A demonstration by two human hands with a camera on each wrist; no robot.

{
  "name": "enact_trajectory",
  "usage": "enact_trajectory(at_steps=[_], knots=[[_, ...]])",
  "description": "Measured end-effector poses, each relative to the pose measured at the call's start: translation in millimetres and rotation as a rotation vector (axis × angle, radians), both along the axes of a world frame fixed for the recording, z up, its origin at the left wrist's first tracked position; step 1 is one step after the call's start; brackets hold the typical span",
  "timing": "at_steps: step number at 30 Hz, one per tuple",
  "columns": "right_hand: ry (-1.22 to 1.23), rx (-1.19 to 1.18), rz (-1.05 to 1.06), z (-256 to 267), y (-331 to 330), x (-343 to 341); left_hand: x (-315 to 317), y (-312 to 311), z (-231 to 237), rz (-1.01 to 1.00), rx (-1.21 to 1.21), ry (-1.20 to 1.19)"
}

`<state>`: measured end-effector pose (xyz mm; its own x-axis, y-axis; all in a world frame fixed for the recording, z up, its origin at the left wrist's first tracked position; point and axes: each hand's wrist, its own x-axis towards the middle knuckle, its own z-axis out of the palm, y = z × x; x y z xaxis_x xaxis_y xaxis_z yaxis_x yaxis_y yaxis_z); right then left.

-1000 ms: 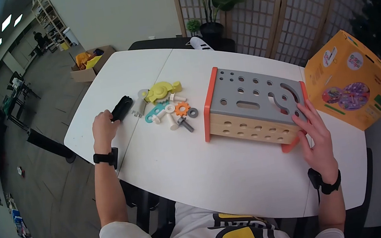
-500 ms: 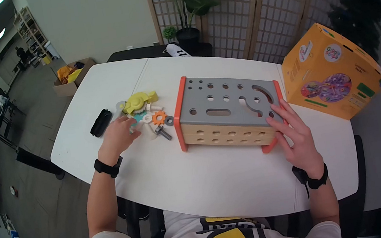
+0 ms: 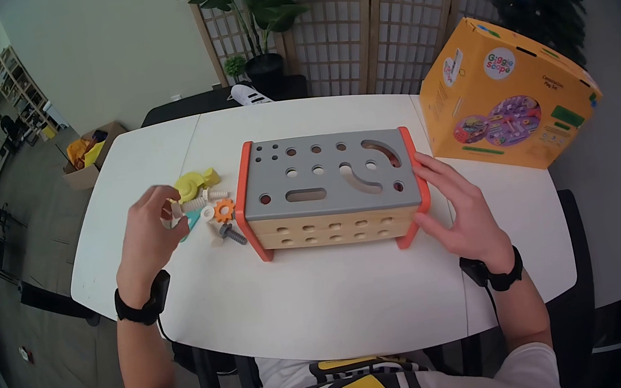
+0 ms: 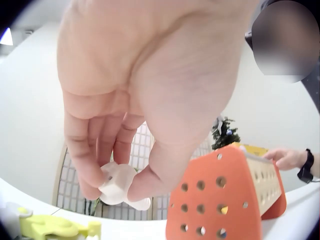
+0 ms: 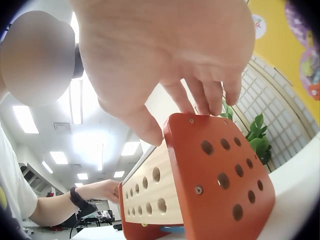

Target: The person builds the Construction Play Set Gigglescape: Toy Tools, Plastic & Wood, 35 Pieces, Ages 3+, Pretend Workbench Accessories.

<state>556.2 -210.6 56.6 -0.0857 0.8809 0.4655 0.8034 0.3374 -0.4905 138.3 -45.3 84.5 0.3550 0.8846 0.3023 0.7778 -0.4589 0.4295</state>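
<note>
My left hand (image 3: 143, 237) is raised over the left side of the table and pinches a white toy bolt (image 4: 117, 184) between thumb and fingertips. Just beyond it lie a yellow toy piece (image 3: 196, 183), an orange gear (image 3: 224, 210), a grey bolt (image 3: 233, 234) and a teal piece (image 3: 191, 220) partly behind the fingers. A toy workbench (image 3: 312, 206) stands mid-table, with a grey top full of holes and slots and red-orange end panels. My right hand (image 3: 465, 212) rests on its right end panel (image 5: 220, 170), fingers extended over the top edge and thumb at the front edge.
A large orange-yellow box (image 3: 507, 99) stands at the table's back right. The white table (image 3: 326, 303) has its front edge close to my body. A potted plant (image 3: 265, 65) and a lattice screen (image 3: 338, 23) are behind it.
My left hand has left the black case, reached into the small pieces and come up with the white bolt. My right fingers have shifted toward the workbench's right edge. The head view has turned.
</note>
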Motion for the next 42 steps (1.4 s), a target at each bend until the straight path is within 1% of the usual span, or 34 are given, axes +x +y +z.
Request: enact_trajectory(at_steps=[3,4,7,9,13,14,17,20,26,29,32,38,42], knots=[[0.011,0.004,0.014,-2,0,0,24,-11,35,-0.18,0.166,-0.095],[0.008,0.015,0.02,-2,0,0,35,-13,44,-0.205,0.181,-0.126],[-0.007,0.02,0.01,-4,0,0,69,-20,66,-0.377,0.142,-0.144],[-0.005,0.02,0.016,-4,-1,1,94,-23,74,-0.471,0.136,-0.116],[0.008,0.02,0.032,-4,-1,2,137,-21,79,-0.646,0.116,-0.082],[0.011,0.017,0.035,-4,-1,3,148,-22,79,-0.668,0.098,-0.094],[0.014,0.011,0.042,-6,-2,4,170,-20,80,-0.725,0.087,-0.021],[0.009,0.017,0.043,-5,-2,5,190,-15,69,-0.811,0.127,-0.044],[-0.001,0.028,0.035,-5,-2,4,218,-16,58,-0.851,0.157,0.063],[-0.014,0.04,0.033,-5,-1,4,225,-17,55,-0.879,0.152,0.077],[-0.01,0.031,0.031,-6,-1,4,231,-23,53,-0.864,0.178,0.105],[-0.009,0.038,0.033,-8,0,4,234,-27,50,-0.912,0.182,0.049],[-0.011,0.039,0.034,-8,0,5,237,-30,57,-0.93,0.169,0.073]])
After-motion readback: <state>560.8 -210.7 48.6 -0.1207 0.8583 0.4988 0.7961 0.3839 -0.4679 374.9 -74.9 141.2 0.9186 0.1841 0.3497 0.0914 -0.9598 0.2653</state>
